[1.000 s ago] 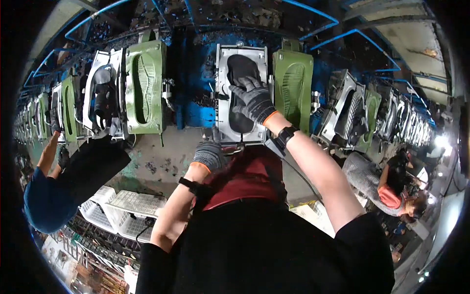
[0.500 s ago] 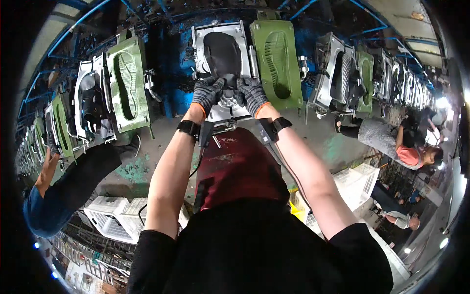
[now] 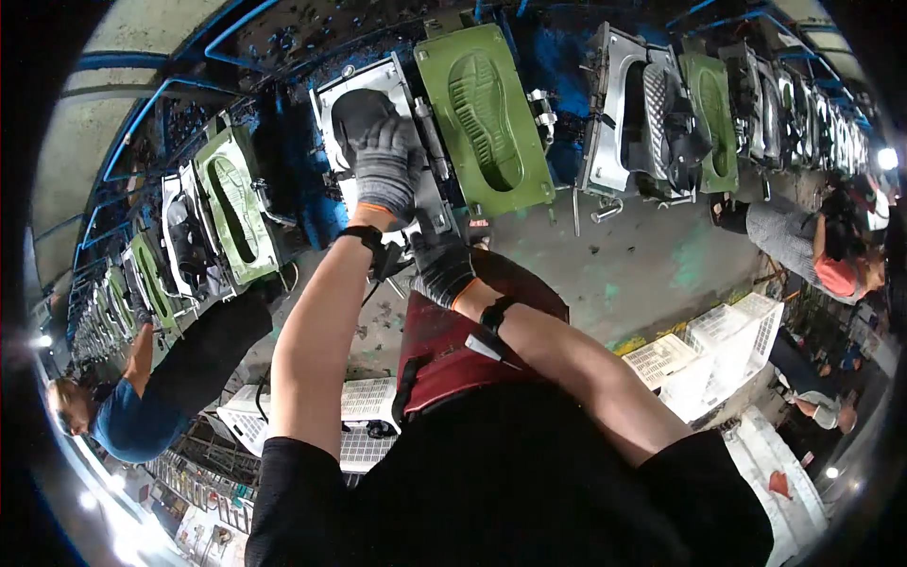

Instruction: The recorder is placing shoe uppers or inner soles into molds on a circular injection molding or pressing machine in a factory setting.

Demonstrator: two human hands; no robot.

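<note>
A silver metal mould (image 3: pixel 404 76) holds a black shoe upper (image 3: pixel 357 106) on its face. My left hand (image 3: pixel 387 161), in a grey striped glove with an orange cuff, lies over the upper with its fingers stretched across it, covering the lower part. Below the mould's near edge is my right hand (image 3: pixel 444 268) in a matching glove. Its fingers point up toward that edge; they are dark and partly hidden, so their grip is unclear. Hinged to the mould's right side is a green mould half (image 3: pixel 487 123) with a sole-shaped hollow.
More moulds stand along the row, among them a green one (image 3: pixel 231 203) on the left and a silver one (image 3: pixel 609 118) on the right. White plastic crates (image 3: pixel 718 350) sit behind me at right. One person (image 3: pixel 142 416) works at left, another (image 3: pixel 794 236) at right.
Both hands were together at the upper's lower end. My left hand has moved up onto the upper; my right hand has drawn back toward me. The view has turned and shifted.
</note>
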